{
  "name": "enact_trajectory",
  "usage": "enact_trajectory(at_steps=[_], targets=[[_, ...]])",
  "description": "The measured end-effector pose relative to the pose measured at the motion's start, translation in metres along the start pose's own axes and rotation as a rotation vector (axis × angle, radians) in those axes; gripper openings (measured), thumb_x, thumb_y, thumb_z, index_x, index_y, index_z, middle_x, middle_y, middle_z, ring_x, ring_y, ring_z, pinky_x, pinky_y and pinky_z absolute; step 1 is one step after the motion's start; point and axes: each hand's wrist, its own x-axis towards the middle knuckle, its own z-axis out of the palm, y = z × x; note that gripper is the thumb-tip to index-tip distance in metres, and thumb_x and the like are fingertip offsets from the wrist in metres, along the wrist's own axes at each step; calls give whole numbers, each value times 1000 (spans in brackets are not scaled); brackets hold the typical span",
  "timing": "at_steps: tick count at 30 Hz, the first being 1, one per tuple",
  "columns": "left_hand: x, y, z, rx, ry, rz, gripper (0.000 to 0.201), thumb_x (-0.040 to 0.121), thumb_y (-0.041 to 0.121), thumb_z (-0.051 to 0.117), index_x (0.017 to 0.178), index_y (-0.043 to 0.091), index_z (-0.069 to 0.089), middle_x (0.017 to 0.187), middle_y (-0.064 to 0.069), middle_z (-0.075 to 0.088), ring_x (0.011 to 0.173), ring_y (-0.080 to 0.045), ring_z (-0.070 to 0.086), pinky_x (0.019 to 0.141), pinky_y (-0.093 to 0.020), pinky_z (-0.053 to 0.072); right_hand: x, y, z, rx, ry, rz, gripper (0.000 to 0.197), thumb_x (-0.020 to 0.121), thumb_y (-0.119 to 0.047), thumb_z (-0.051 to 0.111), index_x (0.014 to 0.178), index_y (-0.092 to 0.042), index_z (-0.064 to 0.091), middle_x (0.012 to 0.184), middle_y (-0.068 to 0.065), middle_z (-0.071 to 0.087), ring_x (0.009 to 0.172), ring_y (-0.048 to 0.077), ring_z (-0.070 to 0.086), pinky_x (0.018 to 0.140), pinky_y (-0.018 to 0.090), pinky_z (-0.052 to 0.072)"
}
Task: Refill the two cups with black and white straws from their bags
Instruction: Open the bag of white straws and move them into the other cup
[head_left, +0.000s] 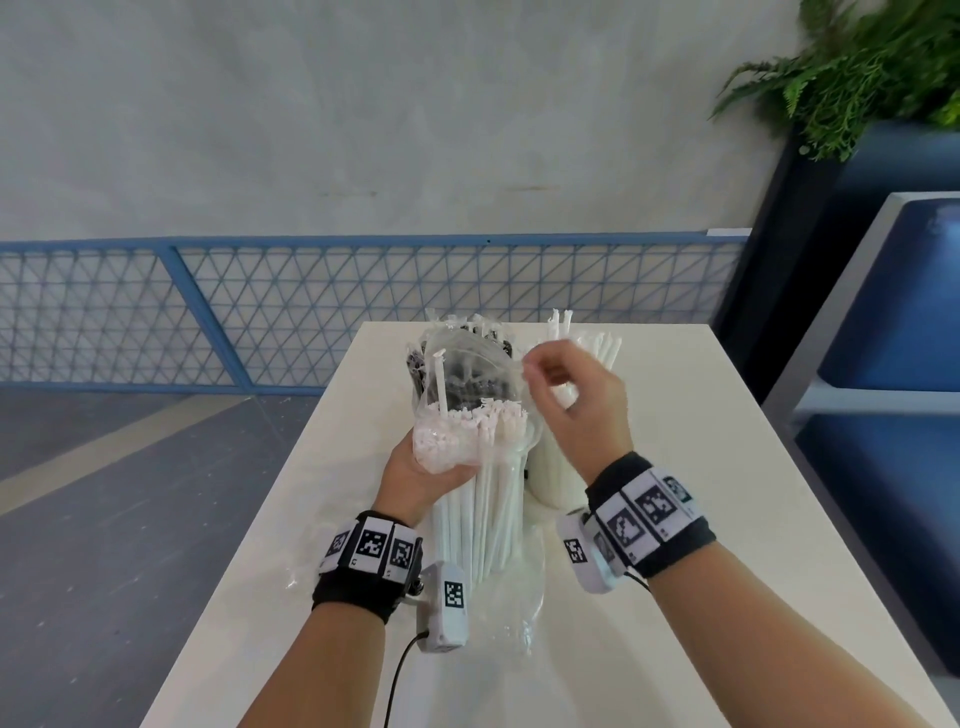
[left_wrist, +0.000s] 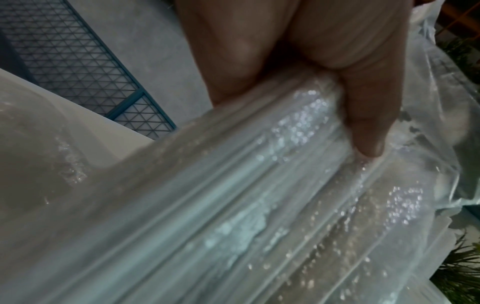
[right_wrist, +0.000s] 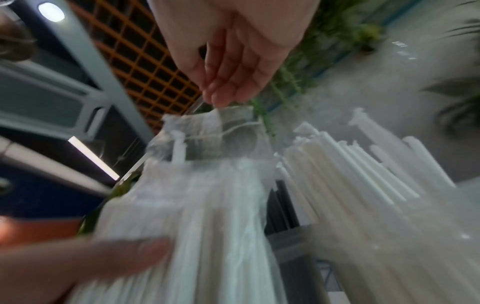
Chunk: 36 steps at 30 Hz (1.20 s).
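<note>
A clear plastic bag of white straws (head_left: 478, 493) stands upright over the white table (head_left: 675, 519). My left hand (head_left: 415, 478) grips its bundle from the left, with the thumb (left_wrist: 369, 127) pressed into the plastic. My right hand (head_left: 561, 384) pinches the bag's open top edge (right_wrist: 233, 115) and lifts it above the straw tips. One white straw (head_left: 440, 384) sticks up higher than the others. Behind the bag stands a cup of black straws (head_left: 467, 379), mostly hidden. To the right is a cup of white straws (head_left: 556, 467), also seen as the white straws (right_wrist: 363, 164) in the right wrist view.
An empty crumpled clear bag (head_left: 519, 597) lies on the table near the front. A blue mesh railing (head_left: 208, 306) runs behind the table. A dark planter with a fern (head_left: 852, 78) and a blue bench (head_left: 893, 322) stand to the right.
</note>
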Motion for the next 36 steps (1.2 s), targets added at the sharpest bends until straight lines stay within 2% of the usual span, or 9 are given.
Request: enact_trajectory(at_steps=[4,7,11,14,18,25,28,32,36], targets=[[-2,-2,0,11,-12,2,49,67,-11,74,101,19,56,94,8,64,79,9,64,65,-7,50,-15,11,18,-209,-352,14,27,86,-17,60,113,-13,61,113,1,64,103,13,58,91,17,42],[-3,-3,-2,-6,-27,-6,51,64,-8,77,104,18,58,99,3,66,92,-8,64,72,-14,54,-17,16,21,-233,-472,168,44,81,-21,67,123,-17,55,127,0,55,116,17,50,99,22,36],[-5,-1,-2,3,-22,5,54,62,-5,80,105,16,56,97,3,65,85,0,65,68,-12,52,-22,11,25,-282,-481,125,50,71,-18,75,118,-18,60,120,0,53,111,18,41,95,17,27],[-6,1,-2,13,-25,29,53,65,-7,77,109,15,55,98,4,65,84,5,64,69,-11,51,-26,12,28,-285,-519,133,56,71,-16,76,123,-17,57,127,1,51,120,19,41,101,16,25],[-8,0,-2,15,-40,11,57,58,4,84,106,21,57,101,3,66,95,-8,64,74,-14,53,-26,10,29,-366,-560,197,69,72,-19,75,135,-15,45,141,1,43,129,18,37,103,13,19],[-10,-4,-4,-2,-32,8,64,62,-9,78,117,10,52,107,-6,63,107,-21,59,78,-16,54,-17,4,24,-395,-524,291,50,75,-28,72,120,-14,57,123,5,49,114,23,45,102,30,39],[-11,1,0,-24,-71,58,71,61,-16,75,123,9,48,102,3,62,93,0,64,69,-10,52,-17,1,24,-367,-575,308,48,74,-22,72,119,-14,59,121,6,44,104,18,49,97,21,40],[-9,2,0,-74,-87,113,90,44,3,81,125,16,45,106,8,61,92,8,62,73,-11,50,-22,-1,23,-251,-593,239,55,69,-12,75,122,-17,58,124,3,50,107,14,51,91,10,33],[-9,1,0,-66,-110,83,85,40,19,83,117,31,50,115,2,61,106,-3,60,78,-17,51,-25,4,22,-278,-592,334,64,72,-22,76,130,-16,49,129,3,51,112,16,53,88,11,33]])
